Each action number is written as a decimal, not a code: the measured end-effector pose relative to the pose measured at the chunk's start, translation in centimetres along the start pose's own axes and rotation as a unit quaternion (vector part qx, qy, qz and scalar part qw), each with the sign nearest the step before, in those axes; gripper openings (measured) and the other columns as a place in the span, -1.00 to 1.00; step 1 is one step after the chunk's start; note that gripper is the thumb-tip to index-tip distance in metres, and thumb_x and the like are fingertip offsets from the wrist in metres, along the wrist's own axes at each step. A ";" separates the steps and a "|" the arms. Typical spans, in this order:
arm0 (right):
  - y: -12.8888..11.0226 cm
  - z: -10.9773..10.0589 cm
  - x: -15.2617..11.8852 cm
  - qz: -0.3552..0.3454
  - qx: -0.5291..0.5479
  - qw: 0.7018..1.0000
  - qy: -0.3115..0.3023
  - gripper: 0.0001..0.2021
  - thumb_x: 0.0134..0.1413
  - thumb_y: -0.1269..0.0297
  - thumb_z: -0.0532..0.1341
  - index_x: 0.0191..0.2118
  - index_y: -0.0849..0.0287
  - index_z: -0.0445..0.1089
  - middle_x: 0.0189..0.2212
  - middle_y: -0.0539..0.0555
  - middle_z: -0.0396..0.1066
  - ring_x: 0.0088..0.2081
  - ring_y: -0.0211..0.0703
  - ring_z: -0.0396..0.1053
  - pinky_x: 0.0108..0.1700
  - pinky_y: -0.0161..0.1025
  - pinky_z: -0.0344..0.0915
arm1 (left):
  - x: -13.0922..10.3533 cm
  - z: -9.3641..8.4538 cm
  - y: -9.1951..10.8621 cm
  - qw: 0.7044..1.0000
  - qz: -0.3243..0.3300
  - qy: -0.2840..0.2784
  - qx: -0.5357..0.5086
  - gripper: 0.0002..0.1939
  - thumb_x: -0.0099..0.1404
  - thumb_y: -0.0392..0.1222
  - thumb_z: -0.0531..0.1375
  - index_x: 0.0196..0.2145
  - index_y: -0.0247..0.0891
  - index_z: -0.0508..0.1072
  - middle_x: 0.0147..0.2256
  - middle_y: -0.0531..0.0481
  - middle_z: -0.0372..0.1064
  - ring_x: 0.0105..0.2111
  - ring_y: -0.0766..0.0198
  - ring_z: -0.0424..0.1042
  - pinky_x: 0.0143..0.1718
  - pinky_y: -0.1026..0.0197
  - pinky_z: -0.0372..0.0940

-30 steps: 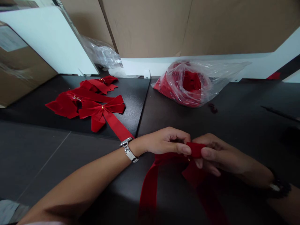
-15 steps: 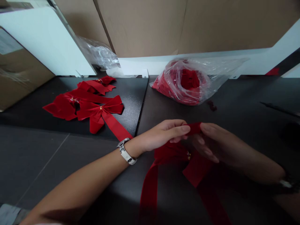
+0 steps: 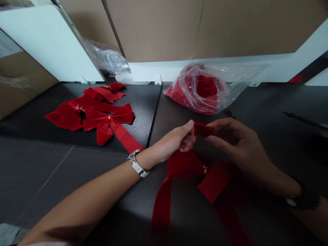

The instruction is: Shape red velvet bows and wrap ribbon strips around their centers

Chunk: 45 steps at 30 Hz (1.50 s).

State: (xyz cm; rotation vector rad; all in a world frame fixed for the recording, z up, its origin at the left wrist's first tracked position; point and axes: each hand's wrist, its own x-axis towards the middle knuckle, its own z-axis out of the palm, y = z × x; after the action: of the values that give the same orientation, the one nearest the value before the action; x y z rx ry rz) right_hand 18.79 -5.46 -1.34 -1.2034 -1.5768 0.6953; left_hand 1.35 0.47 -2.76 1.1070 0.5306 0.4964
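Between my two hands is a short folded piece of red velvet ribbon (image 3: 202, 130). My left hand (image 3: 180, 138) has its left end pinched between thumb and fingers. The thumb and fingertips of my right hand (image 3: 233, 136) close on its right end. Just below my hands a large red velvet bow (image 3: 184, 164) with a gold tie at its middle lies on the dark table. Its long tails hang toward me, and its right side is in shadow.
Several finished red bows (image 3: 109, 118) lie on a black board (image 3: 142, 99) at the left. A clear plastic bag (image 3: 189, 92) of red ribbon pieces stands behind my hands. Cardboard (image 3: 159, 30) rises at the back. A thin black rod (image 3: 304, 119) lies at the right.
Both hands have moved slightly up and left with the folded ribbon. My right hand has turned, its thumb and fingers now pinching the ribbon's end.
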 end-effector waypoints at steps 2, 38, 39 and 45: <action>0.0 0.0 0.0 -0.009 -0.010 1.000 0.004 -0.83 0.00 0.28 0.31 -0.24 0.05 0.38 -0.36 -0.02 0.42 -0.32 -0.20 0.42 -0.26 -0.28 0.41 | 0.0 0.1 0.0 0.995 0.077 0.044 0.046 -0.54 0.22 0.20 0.10 -0.37 -0.33 0.16 -0.51 0.10 0.15 -0.56 0.54 0.19 -0.56 0.47 0.10; 0.3 0.4 -0.2 0.212 0.126 0.966 -0.075 -0.73 -0.02 0.13 0.30 -0.34 0.15 0.23 -0.54 -0.05 0.30 -0.53 -0.32 0.30 -0.53 -0.39 0.22 | -0.2 0.4 -0.2 0.996 0.047 0.060 0.049 -0.73 0.14 -0.23 0.26 -0.28 -0.39 0.25 -0.44 0.09 0.28 -0.47 0.54 0.35 -0.37 0.40 0.33; 0.3 0.4 -0.2 0.207 0.124 0.967 -0.080 -0.72 -0.01 0.12 0.30 -0.33 0.15 0.23 -0.53 -0.04 0.31 -0.53 -0.31 0.32 -0.52 -0.38 0.25 | -0.1 0.3 -0.1 0.996 0.044 0.058 0.047 -0.72 0.14 -0.22 0.26 -0.27 -0.39 0.25 -0.44 0.09 0.28 -0.47 0.52 0.36 -0.38 0.39 0.34; 0.4 0.6 -0.2 0.167 0.096 0.976 -0.106 -0.70 -0.06 0.16 0.34 -0.22 0.13 0.33 -0.48 0.01 0.41 -0.50 -0.24 0.39 -0.45 -0.31 0.37 | -0.2 0.1 -0.1 0.992 0.061 0.058 0.095 -0.74 0.13 -0.23 0.26 -0.36 -0.40 0.24 -0.53 0.11 0.26 -0.54 0.55 0.29 -0.51 0.48 0.23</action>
State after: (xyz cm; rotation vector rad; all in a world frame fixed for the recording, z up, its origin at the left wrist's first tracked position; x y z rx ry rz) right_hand 18.34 -5.42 -1.99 -1.2945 -1.4496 1.2013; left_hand 1.33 0.24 -2.81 1.3039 0.6227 0.6298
